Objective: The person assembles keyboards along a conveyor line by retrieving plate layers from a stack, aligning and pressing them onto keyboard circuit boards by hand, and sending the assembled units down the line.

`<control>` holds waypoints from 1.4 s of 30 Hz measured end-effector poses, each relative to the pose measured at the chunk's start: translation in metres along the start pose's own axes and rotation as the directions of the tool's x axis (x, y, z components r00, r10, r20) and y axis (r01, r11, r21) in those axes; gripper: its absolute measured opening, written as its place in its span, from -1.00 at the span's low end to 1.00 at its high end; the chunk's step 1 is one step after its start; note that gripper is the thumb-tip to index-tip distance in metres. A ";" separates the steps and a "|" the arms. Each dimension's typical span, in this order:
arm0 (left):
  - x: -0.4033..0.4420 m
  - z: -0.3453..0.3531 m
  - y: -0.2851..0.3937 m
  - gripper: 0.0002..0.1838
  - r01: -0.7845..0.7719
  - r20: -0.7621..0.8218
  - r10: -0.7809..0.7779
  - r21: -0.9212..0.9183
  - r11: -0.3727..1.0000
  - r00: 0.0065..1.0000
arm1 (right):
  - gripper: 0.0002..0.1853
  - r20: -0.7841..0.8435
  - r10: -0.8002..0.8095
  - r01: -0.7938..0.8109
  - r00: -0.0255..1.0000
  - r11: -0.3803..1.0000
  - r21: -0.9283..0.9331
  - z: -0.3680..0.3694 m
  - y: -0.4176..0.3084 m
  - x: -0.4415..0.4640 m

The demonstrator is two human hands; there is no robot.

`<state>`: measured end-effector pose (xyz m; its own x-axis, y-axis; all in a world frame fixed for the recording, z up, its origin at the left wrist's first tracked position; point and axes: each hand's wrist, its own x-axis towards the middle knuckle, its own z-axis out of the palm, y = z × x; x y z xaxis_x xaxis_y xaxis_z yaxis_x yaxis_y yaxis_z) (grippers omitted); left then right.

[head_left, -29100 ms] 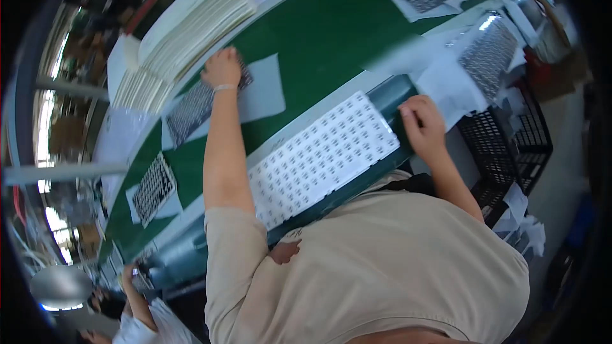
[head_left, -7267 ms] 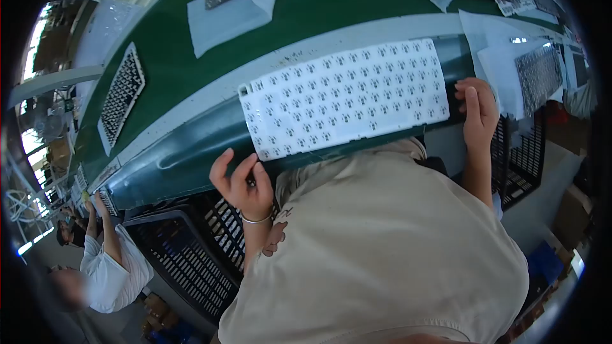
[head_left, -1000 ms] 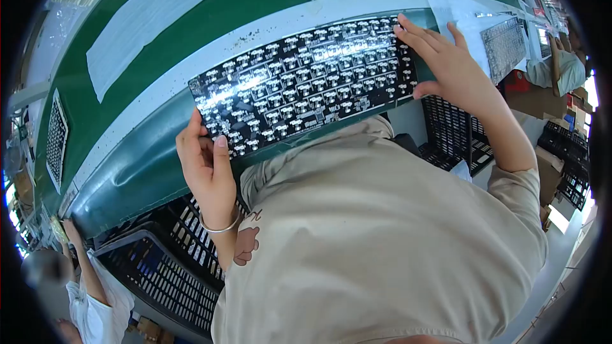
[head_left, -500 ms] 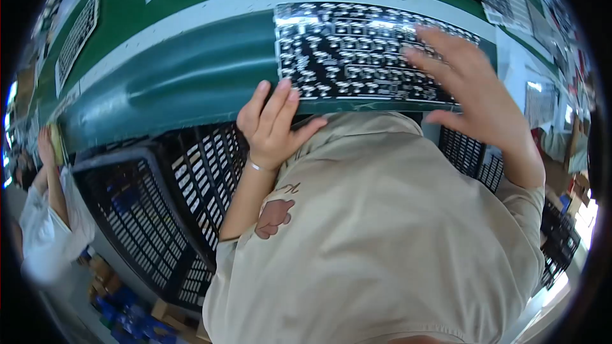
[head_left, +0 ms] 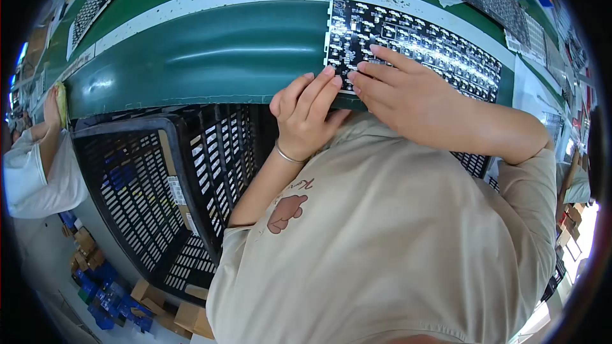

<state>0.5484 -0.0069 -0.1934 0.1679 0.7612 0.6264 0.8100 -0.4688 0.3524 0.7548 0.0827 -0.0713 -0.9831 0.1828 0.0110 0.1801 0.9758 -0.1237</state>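
A black circuit board point(head_left: 440, 51) with rows of small white parts lies on the green bench edge point(head_left: 210, 51), right of centre. At its lower left corner rest the fingertips of my left hand point(head_left: 307, 111), with the fingers bent and a little apart. My right hand point(head_left: 401, 92) lies over the lower left part of the board, fingers stretched out and touching its surface. Neither hand is wrapped round anything. Part of the board's lower edge is hidden behind my right hand and forearm.
Black plastic crates point(head_left: 175, 153) stand below the bench on the left. A person's arm point(head_left: 48, 134) is at the far left. Other boards point(head_left: 99, 3) lie on the green belt, some on white sheets at the upper right. Cardboard boxes point(head_left: 191, 318) are on the floor.
The board was held in both hands, then lay on the bench; it now appears further right. My right hand has moved left across it, close to my left hand.
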 end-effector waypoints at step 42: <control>0.102 -0.022 -0.048 -0.91 0.556 0.441 -0.604 -0.831 0.004 0.664 | -0.49 0.171 0.757 -0.716 0.631 0.483 0.503 -0.044 0.084 -0.020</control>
<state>0.5147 0.0832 -0.1310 -0.1300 0.9861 -0.1035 -0.3708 0.0485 0.9275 0.7907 0.1659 -0.0383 -0.4895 0.8335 -0.2564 0.7747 0.2806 -0.5667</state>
